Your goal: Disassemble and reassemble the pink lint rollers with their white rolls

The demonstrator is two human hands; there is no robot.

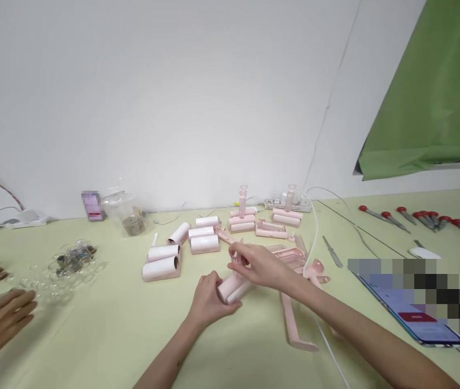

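My left hand (209, 300) is wrapped around one end of a pink lint roller (230, 286) held tilted just above the table. Over its upper side, my right hand (260, 266) has its fingers pinched on the roller's small pink handle part, mostly hidden by the fingers. Behind my right wrist lies a pile of loose pink plastic parts (290, 254). A long pink frame piece (291, 321) rests under my right forearm. Left of my hands are several white paper rolls (160, 267). Pink rollers with upright handles (242, 221) stand near the wall.
A white cable (314, 237) crosses the table by my right arm. To the right lie a grey blade (332, 252), a large phone (408, 310) and several red-ended tools (428, 219). Another person's hand (5, 313) is at left, near clear plastic rings (58, 283).
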